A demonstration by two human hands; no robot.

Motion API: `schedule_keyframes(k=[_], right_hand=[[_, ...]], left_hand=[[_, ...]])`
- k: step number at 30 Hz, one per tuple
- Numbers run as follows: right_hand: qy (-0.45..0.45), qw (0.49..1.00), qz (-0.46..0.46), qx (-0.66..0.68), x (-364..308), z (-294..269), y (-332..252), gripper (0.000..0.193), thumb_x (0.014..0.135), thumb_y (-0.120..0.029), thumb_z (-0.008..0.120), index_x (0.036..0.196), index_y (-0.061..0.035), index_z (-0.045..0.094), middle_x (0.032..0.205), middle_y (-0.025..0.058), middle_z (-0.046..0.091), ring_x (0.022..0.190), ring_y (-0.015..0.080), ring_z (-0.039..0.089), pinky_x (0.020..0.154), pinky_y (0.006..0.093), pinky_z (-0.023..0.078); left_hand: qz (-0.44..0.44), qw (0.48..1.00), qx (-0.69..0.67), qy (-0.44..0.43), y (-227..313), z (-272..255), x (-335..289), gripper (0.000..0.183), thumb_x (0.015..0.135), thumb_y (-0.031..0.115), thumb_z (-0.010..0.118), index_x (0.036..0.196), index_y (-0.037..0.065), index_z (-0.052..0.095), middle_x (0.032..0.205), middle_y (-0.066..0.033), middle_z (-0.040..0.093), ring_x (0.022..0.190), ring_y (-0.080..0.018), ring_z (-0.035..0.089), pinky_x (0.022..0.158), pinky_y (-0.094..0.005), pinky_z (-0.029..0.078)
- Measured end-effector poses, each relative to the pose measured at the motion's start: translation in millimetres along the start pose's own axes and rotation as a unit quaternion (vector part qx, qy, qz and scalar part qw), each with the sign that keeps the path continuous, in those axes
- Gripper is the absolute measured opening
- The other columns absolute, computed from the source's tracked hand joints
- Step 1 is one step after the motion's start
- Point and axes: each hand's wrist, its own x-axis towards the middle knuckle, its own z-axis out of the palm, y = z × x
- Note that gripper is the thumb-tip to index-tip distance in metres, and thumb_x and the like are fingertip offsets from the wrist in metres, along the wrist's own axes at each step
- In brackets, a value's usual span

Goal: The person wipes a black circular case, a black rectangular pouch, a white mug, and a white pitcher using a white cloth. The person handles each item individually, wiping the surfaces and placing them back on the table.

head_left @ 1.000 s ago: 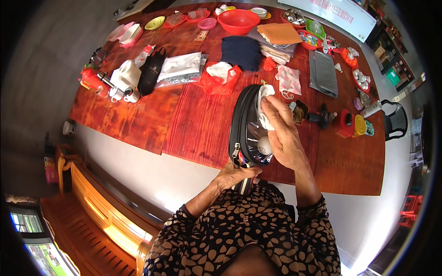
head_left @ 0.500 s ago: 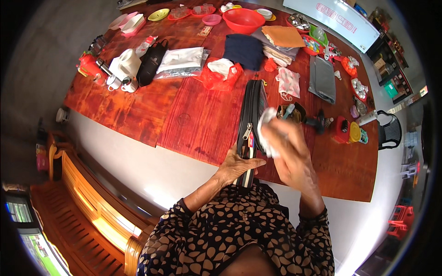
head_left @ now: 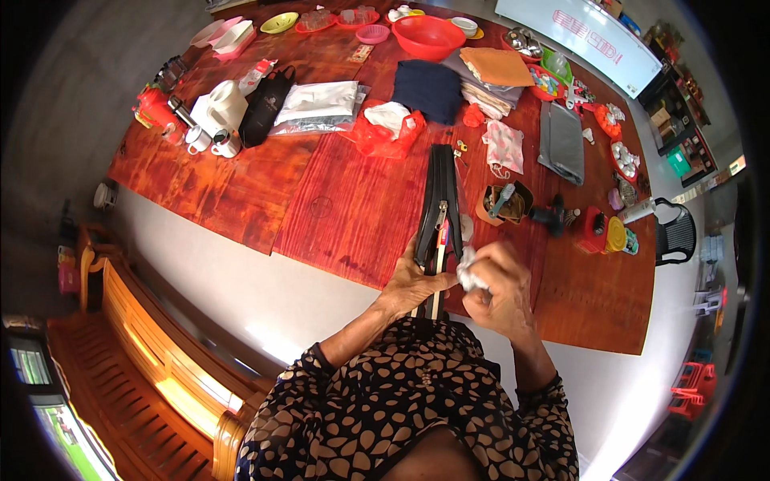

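Observation:
A black zippered bag point(head_left: 440, 192) stands on its edge on the red wooden table point(head_left: 337, 208), its zipper side facing up. My left hand point(head_left: 413, 284) grips the bag's near end by the table's front edge. My right hand point(head_left: 497, 289) is closed around a crumpled white cloth point(head_left: 468, 268), held just to the right of the bag's near end, beside the zipper pulls.
Behind the bag lie a red plastic bag with white cloth point(head_left: 389, 124), a dark blue folded cloth point(head_left: 429, 88), a silver packet point(head_left: 321, 104), a red bowl point(head_left: 427, 34) and white cups point(head_left: 212, 140). Small items and a grey pouch point(head_left: 560, 143) sit right. A wooden bench point(head_left: 152, 345) stands left.
The bag was lying open with my right hand inside it holding the white cloth. The hand has come out toward me with the cloth, and the bag now stands narrow on edge.

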Motion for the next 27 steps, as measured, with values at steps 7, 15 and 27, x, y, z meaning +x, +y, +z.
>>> schedule_keyframes(k=[7,15,27], right_hand=[[0.181,0.955,-0.064,-0.226,33.3,24.4,4.3,0.035,0.061,-0.018,0.080,0.089,-0.0099,0.061,0.071,-0.0003,0.054,0.064,0.0183,0.049,0.056,0.0321,0.039],[0.144,0.953,-0.101,-0.245,37.8,20.1,3.4,0.048,0.058,-0.014,0.080,0.104,-0.0084,0.065,0.072,-0.0002,0.049,0.067,0.0188,0.048,0.062,0.0345,0.039],[0.185,0.930,-0.176,-0.266,42.4,31.1,8.1,0.025,0.065,-0.007,0.072,0.089,-0.0061,0.065,0.078,-0.0003,0.053,0.068,0.0165,0.049,0.062,0.0343,0.036]], left_hand=[[0.041,0.998,0.055,-0.008,-6.9,4.6,3.7,0.108,0.073,0.003,0.077,0.144,-0.003,-0.005,0.134,-0.0168,0.039,0.123,-0.0201,0.044,0.104,-0.0319,0.041],[0.045,0.994,0.098,0.000,-5.1,-2.3,-0.1,0.114,0.075,0.006,0.077,0.142,-0.005,-0.015,0.134,-0.0191,0.042,0.121,-0.0233,0.048,0.100,-0.0325,0.045],[0.042,0.992,0.120,0.013,-11.1,-13.3,2.0,0.113,0.073,0.008,0.077,0.143,-0.007,-0.011,0.137,-0.0234,0.039,0.127,-0.0283,0.041,0.107,-0.0347,0.036]])
